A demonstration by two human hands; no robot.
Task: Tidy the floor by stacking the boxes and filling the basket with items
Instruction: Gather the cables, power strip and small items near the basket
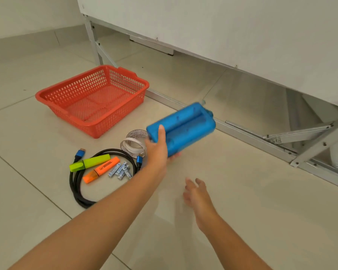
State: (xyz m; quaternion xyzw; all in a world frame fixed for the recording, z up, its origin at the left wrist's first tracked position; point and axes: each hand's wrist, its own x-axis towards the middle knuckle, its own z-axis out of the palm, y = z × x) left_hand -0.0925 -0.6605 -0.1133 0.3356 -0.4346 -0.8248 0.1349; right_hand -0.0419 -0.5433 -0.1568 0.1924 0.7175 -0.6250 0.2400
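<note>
My left hand (157, 148) grips one end of a blue plastic box (183, 126) and holds it tilted above the floor, thumb on top. To its left stands an orange mesh basket (47, 98) with nothing in it. On the tiles below the box lie two rolls of clear tape (132, 146), a coiled black cable (78, 190) with blue plugs, a yellow-green highlighter (90, 162), an orange highlighter (101, 169) and several small batteries (120, 170). My right hand (196, 191) hovers over the bare floor with loose fingers, holding nothing, slightly blurred.
A white folding table (222, 26) stands on its side along the back right, its metal frame (261, 137) and braces lying close to the floor behind the box. Pale floor tiles (261, 211) stretch to the right and front.
</note>
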